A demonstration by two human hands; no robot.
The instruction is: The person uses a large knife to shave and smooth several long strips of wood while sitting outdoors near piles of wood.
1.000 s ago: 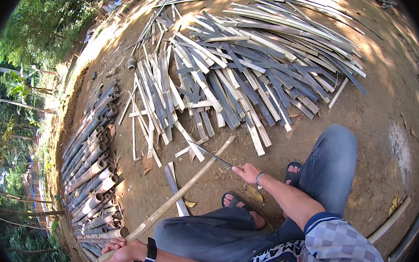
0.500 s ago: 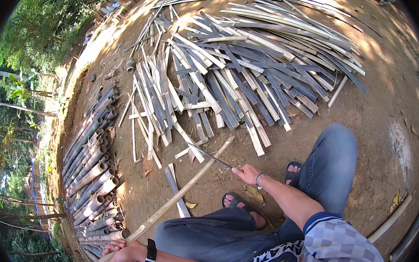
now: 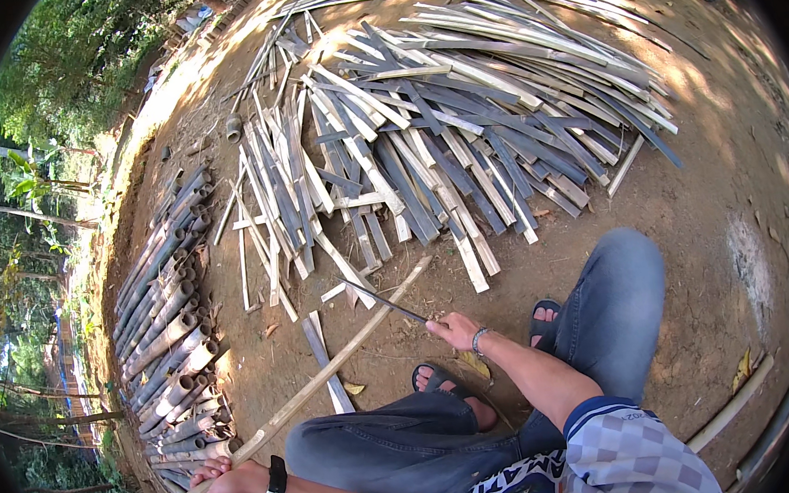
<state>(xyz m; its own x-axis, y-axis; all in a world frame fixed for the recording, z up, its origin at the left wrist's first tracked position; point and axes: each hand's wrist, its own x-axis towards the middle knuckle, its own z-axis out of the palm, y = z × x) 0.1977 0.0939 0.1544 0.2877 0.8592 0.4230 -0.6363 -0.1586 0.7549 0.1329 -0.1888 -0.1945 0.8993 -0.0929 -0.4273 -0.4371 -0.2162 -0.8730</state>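
My left hand [image 3: 226, 485], at the lower left with a dark band on its wrist, is closed around the near end of a long pale bamboo strip [image 3: 325, 371]. The strip slants up and to the right past my bent knee, its far end over the dirt. In the middle, my right hand [image 3: 457, 330] grips a long, thin, dark-bladed knife [image 3: 392, 306]. Its blade points up and left and crosses the strip near the strip's far end. Whether blade and strip touch, I cannot tell. The knife's handle is mostly hidden in my fingers.
A large pile of split bamboo slats [image 3: 459, 121] spreads across the ground ahead. Stacked bamboo poles [image 3: 165, 334] lie at the left. Two short slats [image 3: 328, 363] rest beside the strip. My sandalled feet [image 3: 442, 382] are close by. More poles [image 3: 731, 405] lie at the lower right.
Both hands keep their grips, and the knife stays across the strip in nearly the same place. The whole view has shifted slightly.
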